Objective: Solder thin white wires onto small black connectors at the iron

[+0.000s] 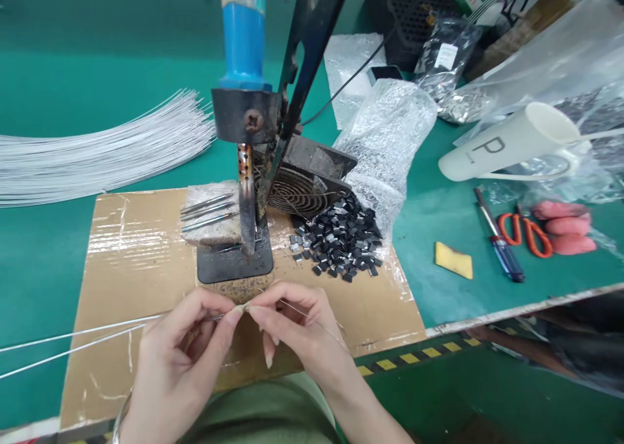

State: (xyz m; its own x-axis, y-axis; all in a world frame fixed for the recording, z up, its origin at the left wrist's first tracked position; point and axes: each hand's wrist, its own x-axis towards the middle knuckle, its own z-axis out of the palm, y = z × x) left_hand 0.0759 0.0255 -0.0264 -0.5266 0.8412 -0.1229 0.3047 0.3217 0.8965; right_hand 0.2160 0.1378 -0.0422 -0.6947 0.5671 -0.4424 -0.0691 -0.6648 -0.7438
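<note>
Gripping white cables [80, 333] between thumb and forefinger of left hand [178, 359]; pinching at the tips with right hand [307, 320]; holding those tips over the cardboard sheet [131, 236], near the soldering iron [247, 200].

Toward the right of the frame, a white cup with a dark letter P [517, 138] stands on the green table [424, 213]. Below it are a slim tool with a dark blue handle [507, 259], scissors with orange-red handles [527, 232] and, just beside these, soft-looking pink oblong pieces [568, 226]. A yellow rectangular pad [454, 260] lies further left. In the upper right are a black perforated plastic crate [400, 15] and a dark, shiny bag with a white label [446, 57]. Crinkled clear bubble wrap [387, 138] stretches right of centre.
</note>
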